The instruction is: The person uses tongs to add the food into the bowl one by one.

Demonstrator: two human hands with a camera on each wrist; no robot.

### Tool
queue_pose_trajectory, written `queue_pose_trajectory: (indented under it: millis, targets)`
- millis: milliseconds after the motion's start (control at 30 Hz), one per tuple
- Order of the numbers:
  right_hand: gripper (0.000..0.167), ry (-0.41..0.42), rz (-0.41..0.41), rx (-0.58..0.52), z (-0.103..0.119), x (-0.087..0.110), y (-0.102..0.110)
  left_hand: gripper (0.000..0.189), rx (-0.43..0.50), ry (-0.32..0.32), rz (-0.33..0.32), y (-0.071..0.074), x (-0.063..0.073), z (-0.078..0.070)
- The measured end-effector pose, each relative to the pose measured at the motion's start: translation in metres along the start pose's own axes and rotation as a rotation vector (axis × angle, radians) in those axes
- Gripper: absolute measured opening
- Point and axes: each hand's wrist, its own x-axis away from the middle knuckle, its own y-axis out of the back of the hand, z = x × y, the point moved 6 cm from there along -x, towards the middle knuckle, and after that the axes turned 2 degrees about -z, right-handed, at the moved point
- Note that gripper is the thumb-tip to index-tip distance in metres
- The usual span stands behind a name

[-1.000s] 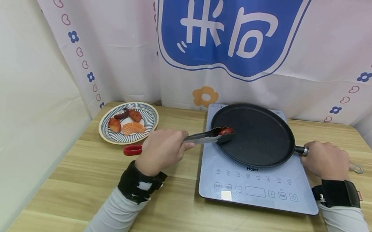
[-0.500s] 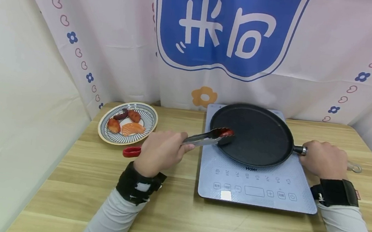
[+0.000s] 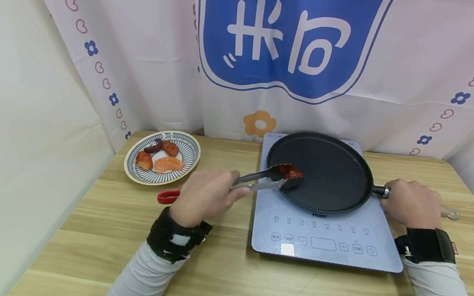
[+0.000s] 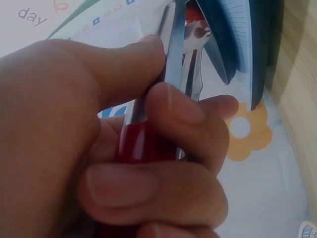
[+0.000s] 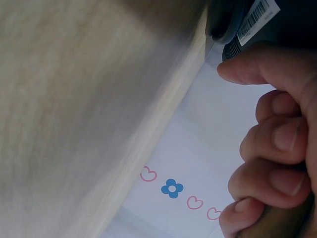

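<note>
My left hand (image 3: 205,198) grips a pair of metal tongs (image 3: 255,178) with red handles. At the left edge of the black flat pan (image 3: 325,176), a dark red piece of food (image 3: 291,171) sits at the tong tips, partly hidden by them. The tong arms stand slightly apart; whether they still clamp the food I cannot tell. In the left wrist view, fingers and thumb curl round the red handle (image 4: 141,144). My right hand (image 3: 415,204) holds the pan's handle (image 3: 382,191), and its curled fingers show in the right wrist view.
The pan rests on a pale induction cooker (image 3: 266,218) with a touch panel. A patterned plate (image 3: 192,160) with several food pieces, including an orange salmon-like slice (image 3: 168,164), stands at the left back of the wooden table (image 3: 223,281). A printed curtain (image 3: 163,63) hangs behind.
The tong arms have spread a little. Their tips and the red food have shifted slightly right over the pan. My right hand stays on the handle.
</note>
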Motion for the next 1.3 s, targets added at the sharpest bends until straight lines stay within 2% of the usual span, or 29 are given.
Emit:
queue_pose_trajectory:
  millis: [233,767,1300]
  targets:
    - [0.018,-0.001,0.009,-0.005,-0.001,0.0,0.0,0.04,0.006,0.004,0.023,0.001,0.002,-0.001]
    - [0.022,-0.012,0.016,-0.007,-0.002,0.0,-0.001,0.037,0.01,-0.003,0.014,0.006,0.006,-0.001]
    - [0.021,-0.006,0.012,-0.005,0.0,0.0,0.0,0.041,0.023,0.017,0.019,0.015,0.013,-0.002]
